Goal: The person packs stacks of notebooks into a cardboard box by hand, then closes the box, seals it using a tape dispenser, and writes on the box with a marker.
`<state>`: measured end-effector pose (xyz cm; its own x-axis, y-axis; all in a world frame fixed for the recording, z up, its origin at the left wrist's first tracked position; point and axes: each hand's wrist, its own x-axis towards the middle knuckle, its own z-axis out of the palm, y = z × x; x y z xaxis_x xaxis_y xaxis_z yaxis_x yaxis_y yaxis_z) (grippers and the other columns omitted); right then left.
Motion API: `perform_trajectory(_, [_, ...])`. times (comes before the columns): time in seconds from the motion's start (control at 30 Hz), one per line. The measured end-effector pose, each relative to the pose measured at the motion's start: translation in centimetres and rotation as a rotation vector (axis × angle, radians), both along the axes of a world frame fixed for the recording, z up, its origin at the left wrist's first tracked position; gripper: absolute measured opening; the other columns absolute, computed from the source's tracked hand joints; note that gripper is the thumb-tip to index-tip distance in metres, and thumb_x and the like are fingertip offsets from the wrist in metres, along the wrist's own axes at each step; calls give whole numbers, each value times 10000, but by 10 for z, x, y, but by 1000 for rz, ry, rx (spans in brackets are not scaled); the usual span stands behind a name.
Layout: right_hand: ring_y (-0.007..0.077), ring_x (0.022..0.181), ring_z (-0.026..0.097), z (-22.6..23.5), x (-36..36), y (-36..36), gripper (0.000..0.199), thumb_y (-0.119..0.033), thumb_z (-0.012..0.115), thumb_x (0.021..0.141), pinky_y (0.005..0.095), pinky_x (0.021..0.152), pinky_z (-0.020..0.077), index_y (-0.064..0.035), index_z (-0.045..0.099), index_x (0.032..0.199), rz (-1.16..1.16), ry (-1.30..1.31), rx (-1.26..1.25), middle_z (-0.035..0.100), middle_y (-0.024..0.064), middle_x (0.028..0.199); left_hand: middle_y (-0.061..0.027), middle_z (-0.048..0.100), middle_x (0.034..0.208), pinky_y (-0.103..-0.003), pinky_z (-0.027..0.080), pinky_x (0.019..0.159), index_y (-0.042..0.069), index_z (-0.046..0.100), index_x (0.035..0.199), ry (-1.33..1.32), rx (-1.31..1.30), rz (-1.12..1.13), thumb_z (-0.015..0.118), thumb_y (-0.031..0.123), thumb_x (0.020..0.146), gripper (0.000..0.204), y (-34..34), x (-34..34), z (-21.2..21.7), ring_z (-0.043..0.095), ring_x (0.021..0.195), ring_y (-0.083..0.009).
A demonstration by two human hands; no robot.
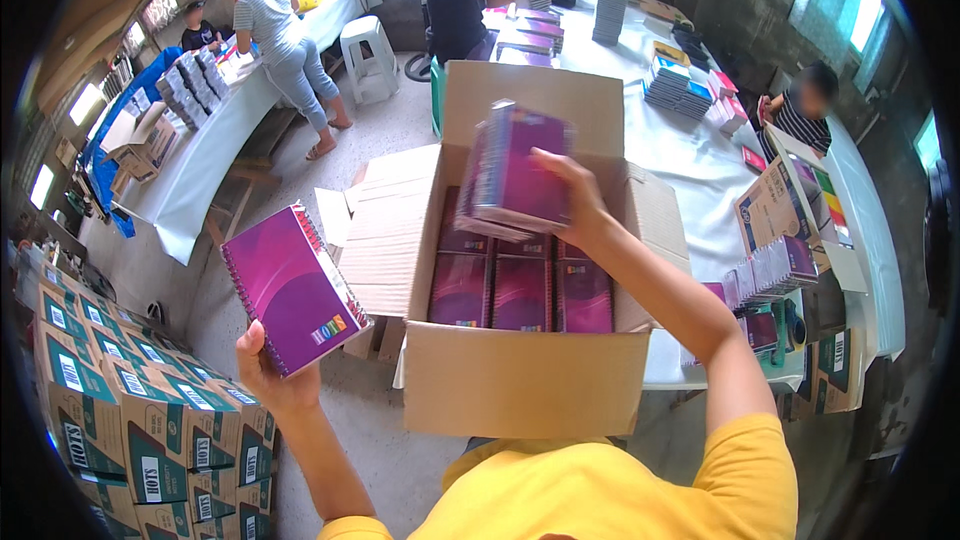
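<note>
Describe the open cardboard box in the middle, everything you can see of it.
The open cardboard box is plain light brown and looks like corrugated board. Its opening faces up: the far flap stands raised, the left flap and right flap spread outward, and the near flap folds down toward the person. Purple spiral notebooks lie inside in rows, covers up. Above them, the right hand holds a stack of similar notebooks. What the box rests on is hidden.

Colourful lettering (330, 328) on purple notebook (283, 290), white labels (151, 480) on cartons (160, 420)
</note>
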<state>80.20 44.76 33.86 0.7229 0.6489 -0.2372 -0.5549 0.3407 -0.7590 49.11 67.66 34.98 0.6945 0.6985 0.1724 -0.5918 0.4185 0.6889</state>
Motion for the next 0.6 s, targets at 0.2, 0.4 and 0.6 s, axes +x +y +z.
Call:
perform_trajectory(0.2, [357, 1446, 152, -73, 25, 76, 1085, -726, 610, 763, 639, 1104, 76, -22, 234, 1498, 253, -44, -302, 168, 206, 1571, -122, 652, 1072, -341, 505, 914, -29, 580, 1118, 26, -41, -97, 619, 282, 841, 418, 13, 25, -3, 647, 1010, -218])
perform_trajectory(0.4, [274, 1269, 464, 14, -61, 22, 751, -539, 621, 874, 517, 947, 424, -20, 390, 1366, 72, -290, -80, 482, 155, 1345, -153, 529, 1292, -398, 432, 1018, -8, 377, 1398, 29, 80, -499, 575, 314, 878, 643, -42, 117, 10, 550, 1172, -251])
perform_trajectory(0.6, [210, 801, 680, 19, -37, -31, 545, -449, 663, 883, 342, 645, 581, -34, 500, 1196, -165, -198, -120, 641, 80, 1005, -174, 71, 1594, -565, 249, 1123, 80, 200, 1519, 572, 1678, -210, 719, 479, 790, 980, -35, 203, 8, 157, 1454, -366])
